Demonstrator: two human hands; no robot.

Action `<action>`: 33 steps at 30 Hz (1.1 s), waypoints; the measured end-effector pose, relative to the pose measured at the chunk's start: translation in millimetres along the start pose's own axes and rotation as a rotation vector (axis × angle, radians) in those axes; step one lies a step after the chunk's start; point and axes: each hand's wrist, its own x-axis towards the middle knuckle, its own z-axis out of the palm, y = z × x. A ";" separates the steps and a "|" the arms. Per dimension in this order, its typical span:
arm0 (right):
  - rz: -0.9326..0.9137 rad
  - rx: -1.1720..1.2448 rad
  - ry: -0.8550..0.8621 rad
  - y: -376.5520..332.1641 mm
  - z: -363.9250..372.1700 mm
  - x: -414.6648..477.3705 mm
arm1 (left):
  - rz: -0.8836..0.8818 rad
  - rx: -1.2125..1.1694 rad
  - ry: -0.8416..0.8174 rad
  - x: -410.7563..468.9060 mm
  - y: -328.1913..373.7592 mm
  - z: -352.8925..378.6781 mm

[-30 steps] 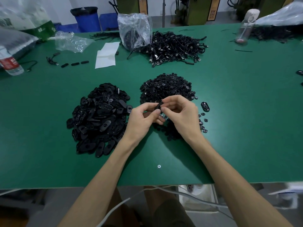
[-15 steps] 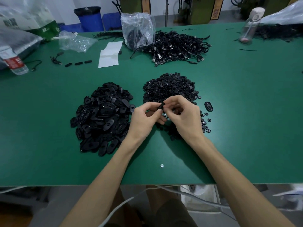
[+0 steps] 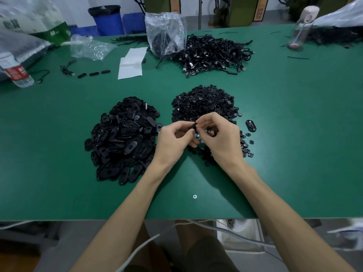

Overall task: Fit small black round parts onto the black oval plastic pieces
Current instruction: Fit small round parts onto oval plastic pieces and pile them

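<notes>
Head view puts the left hand and right hand together at frame centre, fingertips of both curled and pinching one black oval piece between them. A round part probably sits under the right thumb, but it is too small to confirm. To seat it well, the left should hold the oval steady while the right presses the part squarely into its hole, not at a tilt. At 12 o'clock from the hands lies the heap of round parts. At 9 o'clock is the heap of oval pieces, and at 3 o'clock a lone oval on the green table.
</notes>
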 end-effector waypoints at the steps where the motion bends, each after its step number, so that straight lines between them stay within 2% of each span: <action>1: -0.002 -0.008 -0.005 -0.3 -0.2 0.0 | 0.004 0.008 0.001 -0.3 0.3 0.0; 10: -0.030 -0.099 0.054 -0.6 0.7 -2.7 | 0.027 0.016 -0.028 -2.1 4.6 0.2; 14: -0.068 -0.119 0.066 -3.5 1.9 -3.7 | 0.015 -0.035 0.004 -2.7 5.3 -2.0; 20: -0.101 -0.133 -0.002 -5.1 1.6 -6.3 | -0.011 -0.052 0.070 -1.6 5.0 -5.2; 22: -0.106 -0.095 0.033 -5.8 0.9 -4.9 | -0.024 -0.086 0.081 -1.9 6.8 -4.7; 25: -0.039 -0.019 0.123 -4.5 -2.8 -1.2 | -0.037 -0.139 0.075 -3.3 9.1 -3.9; 30: 0.041 0.030 0.017 -4.4 -2.3 0.9 | -0.012 -0.141 0.009 -3.9 10.1 -3.1; 33: 0.083 0.054 0.013 -5.0 -2.8 1.9 | -0.011 -0.133 -0.021 -4.4 10.9 -1.7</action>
